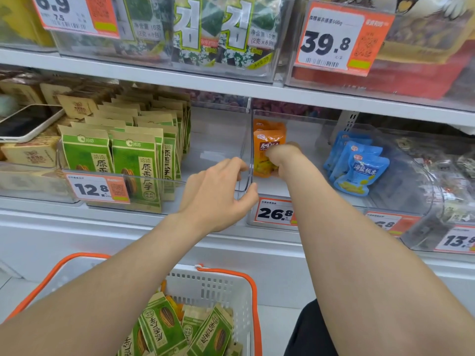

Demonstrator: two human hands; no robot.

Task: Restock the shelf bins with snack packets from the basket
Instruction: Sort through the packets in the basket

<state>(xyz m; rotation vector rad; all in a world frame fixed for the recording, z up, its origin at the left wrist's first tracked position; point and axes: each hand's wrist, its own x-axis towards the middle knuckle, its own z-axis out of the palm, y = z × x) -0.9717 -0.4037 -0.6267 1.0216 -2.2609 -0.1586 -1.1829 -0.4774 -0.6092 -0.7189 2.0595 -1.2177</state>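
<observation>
My right hand (282, 156) reaches into a clear shelf bin (267, 186) and grips an orange snack packet (268, 140) that stands upright at the bin's left side. My left hand (218, 194) hovers at the front corner of the neighbouring clear bin (213, 155), fingers loosely bent, holding nothing. That bin holds rows of green sunflower-seed packets (136, 160) on its left and bare floor on its right. Below, a white basket with orange handles (226, 291) holds more green packets (164, 325) and some orange ones.
Blue packets (357, 170) lean in the same bin to the right of my right hand. Brown packets (33, 150) and a phone (23, 124) lie at far left. Price tags (275, 213) line the shelf front. Seaweed packs (213, 32) fill the upper shelf.
</observation>
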